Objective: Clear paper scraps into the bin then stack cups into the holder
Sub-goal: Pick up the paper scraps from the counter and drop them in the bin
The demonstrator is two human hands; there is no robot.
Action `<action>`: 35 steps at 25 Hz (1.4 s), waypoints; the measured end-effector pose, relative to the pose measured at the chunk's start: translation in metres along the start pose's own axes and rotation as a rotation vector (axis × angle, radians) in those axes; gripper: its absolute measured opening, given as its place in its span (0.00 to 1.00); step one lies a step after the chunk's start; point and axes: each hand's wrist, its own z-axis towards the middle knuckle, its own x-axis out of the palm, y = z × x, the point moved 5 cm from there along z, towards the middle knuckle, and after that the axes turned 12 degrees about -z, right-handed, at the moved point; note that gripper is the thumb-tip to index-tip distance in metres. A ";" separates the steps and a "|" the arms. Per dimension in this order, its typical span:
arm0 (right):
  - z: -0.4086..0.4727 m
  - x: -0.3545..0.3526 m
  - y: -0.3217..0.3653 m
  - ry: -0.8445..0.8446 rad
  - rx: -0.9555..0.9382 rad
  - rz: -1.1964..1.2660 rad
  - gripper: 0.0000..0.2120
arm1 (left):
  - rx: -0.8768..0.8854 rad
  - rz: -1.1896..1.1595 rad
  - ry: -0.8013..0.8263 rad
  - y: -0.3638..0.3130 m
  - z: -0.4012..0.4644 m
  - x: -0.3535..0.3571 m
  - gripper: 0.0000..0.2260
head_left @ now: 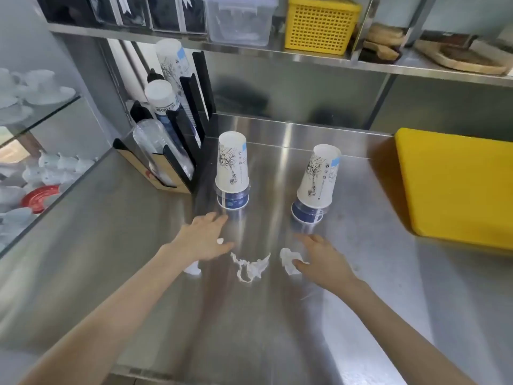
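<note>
Two upside-down cup stacks stand on the steel counter (249, 329): a left stack (232, 168) and a tilted right stack (317, 179), each a white printed cup over blue ones. Several white paper scraps lie in front: a twisted one (249, 268) in the middle, a crumpled one (288, 261) at the right, a small one (193, 269) under my left wrist, and a tiny bit (220, 241) by my left fingers. My left hand (202, 237) hovers open, fingers spread. My right hand (322, 262) is open, its thumb touching the crumpled scrap. The black cup holder (172, 151) stands at the back left, holding cups.
A yellow board or lid (455, 187) lies at the right of the counter. A glass case with white crockery (36, 168) borders the left. The shelf above carries a yellow basket (319, 23) and a clear box (238, 18). No bin shows in view.
</note>
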 end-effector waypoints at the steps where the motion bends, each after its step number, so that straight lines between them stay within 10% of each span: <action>1: 0.001 0.005 0.000 0.026 0.009 -0.006 0.25 | -0.033 -0.008 0.017 0.004 0.000 0.004 0.30; 35: 0.034 0.041 0.058 0.018 -0.214 0.019 0.13 | -0.187 -0.386 -0.211 0.048 -0.023 0.076 0.12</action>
